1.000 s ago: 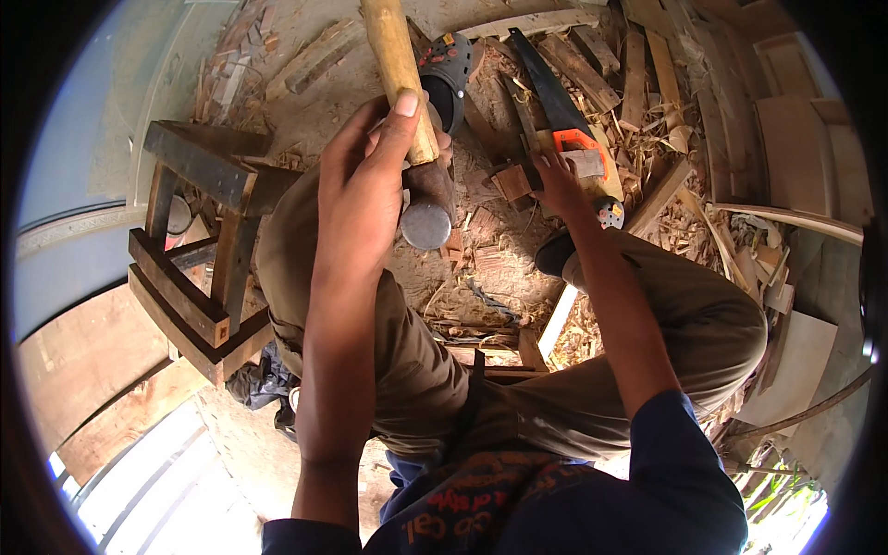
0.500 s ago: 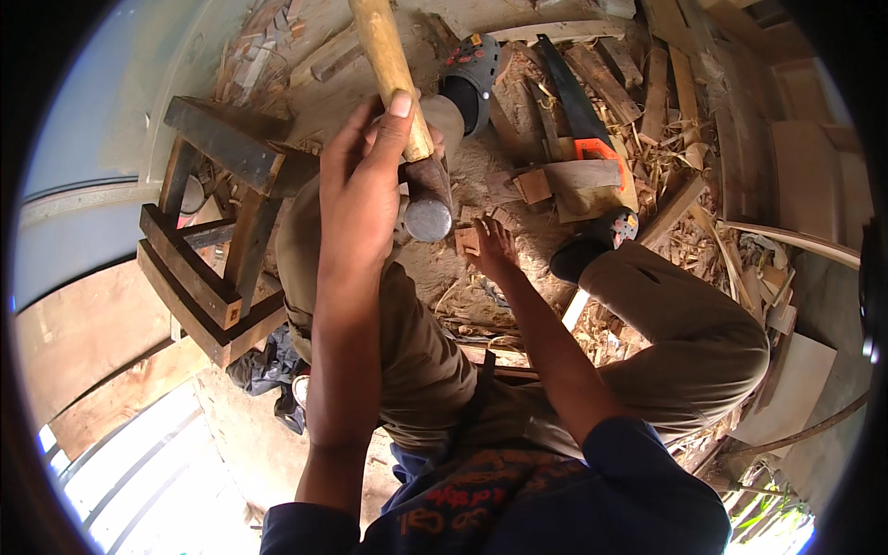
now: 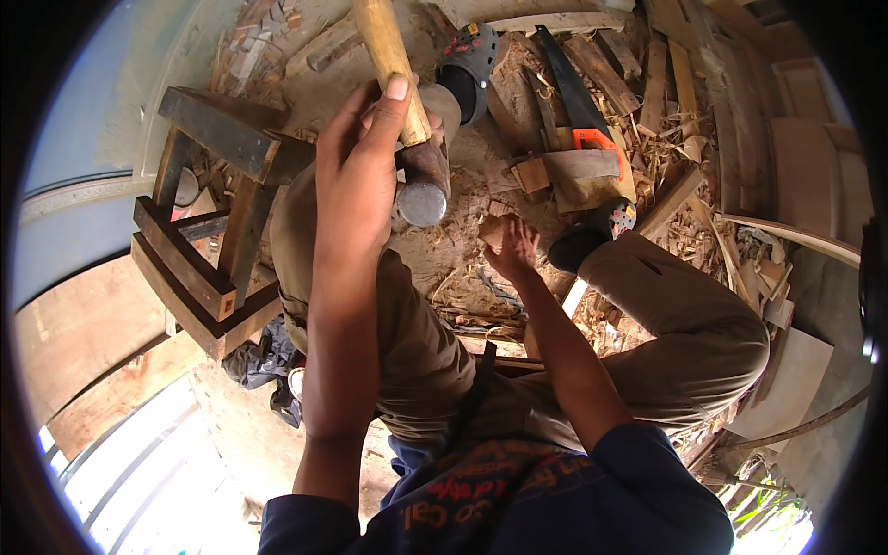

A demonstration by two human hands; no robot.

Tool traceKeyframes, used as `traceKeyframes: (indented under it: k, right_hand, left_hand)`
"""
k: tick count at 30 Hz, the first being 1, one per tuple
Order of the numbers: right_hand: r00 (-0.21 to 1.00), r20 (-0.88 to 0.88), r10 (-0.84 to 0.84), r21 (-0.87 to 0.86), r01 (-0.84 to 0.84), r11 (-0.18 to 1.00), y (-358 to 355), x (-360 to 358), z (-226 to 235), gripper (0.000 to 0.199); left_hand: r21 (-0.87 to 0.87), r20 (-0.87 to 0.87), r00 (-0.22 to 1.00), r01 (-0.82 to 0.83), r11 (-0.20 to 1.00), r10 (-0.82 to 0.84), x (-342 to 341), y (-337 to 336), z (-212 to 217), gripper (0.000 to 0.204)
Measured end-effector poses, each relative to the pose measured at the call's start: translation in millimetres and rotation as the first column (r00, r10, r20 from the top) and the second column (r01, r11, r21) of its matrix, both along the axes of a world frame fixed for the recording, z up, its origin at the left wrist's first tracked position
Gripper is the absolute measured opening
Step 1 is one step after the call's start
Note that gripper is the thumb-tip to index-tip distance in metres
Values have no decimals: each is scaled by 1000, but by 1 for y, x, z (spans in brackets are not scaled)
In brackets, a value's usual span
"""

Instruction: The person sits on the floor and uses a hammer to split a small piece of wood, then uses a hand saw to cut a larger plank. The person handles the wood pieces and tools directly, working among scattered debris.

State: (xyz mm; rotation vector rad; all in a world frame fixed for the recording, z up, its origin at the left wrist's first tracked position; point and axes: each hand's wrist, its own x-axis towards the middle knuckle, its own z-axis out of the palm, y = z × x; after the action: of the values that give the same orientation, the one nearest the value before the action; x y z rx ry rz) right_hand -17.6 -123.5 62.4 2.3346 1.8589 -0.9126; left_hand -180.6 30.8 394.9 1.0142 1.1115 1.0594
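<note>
My left hand [image 3: 365, 148] is wrapped round the pale wooden handle of a hammer [image 3: 381, 37], close under its head, with the thumb along the handle. The heavy metal head [image 3: 425, 180] points toward me, its round face bright. To the right of it and lower, near the ground, my right hand [image 3: 514, 252] grips a small wooden block [image 3: 496, 231], partly hidden by the fingers. Beyond that hand, a short wood offcut [image 3: 532, 174] lies beside a longer wood strip [image 3: 581, 165].
A handsaw [image 3: 571, 88] with an orange handle lies ahead on the right among boards and shavings. On the left stands a wooden stool-like frame [image 3: 222, 139]. My clog-shod feet [image 3: 467, 69] flank the work spot. Stacked boards [image 3: 805, 176] line the right side.
My right hand has moved slightly right with the small wooden block. The hammer in my left hand has risen a little in the picture.
</note>
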Motion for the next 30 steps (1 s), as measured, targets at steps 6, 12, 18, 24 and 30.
traceKeyframes:
  k: [6, 12, 18, 24, 30]
  right_hand:
    - [942, -154, -298, 397, 335, 855, -13, 33, 2, 83]
    - [889, -137, -437, 490, 444, 750, 31, 55, 26, 69]
    - [875, -203, -439, 447, 482, 754, 78, 64, 24, 65]
    - [859, -131, -494, 451, 496, 742, 91, 53, 21, 66]
    - [848, -112, -518, 431, 511, 744, 104, 51, 27, 64]
  left_hand:
    - [-5, 43, 999, 27, 1000, -27, 4, -3, -4, 47]
    - [5, 49, 999, 16, 1000, -16, 4, -6, -5, 48]
    - [12, 54, 999, -2, 1000, 2, 4, -4, -6, 38]
    - [23, -39, 999, 7, 1000, -6, 4, -3, -8, 44]
    - [19, -33, 999, 7, 1000, -6, 6, -4, -11, 44]
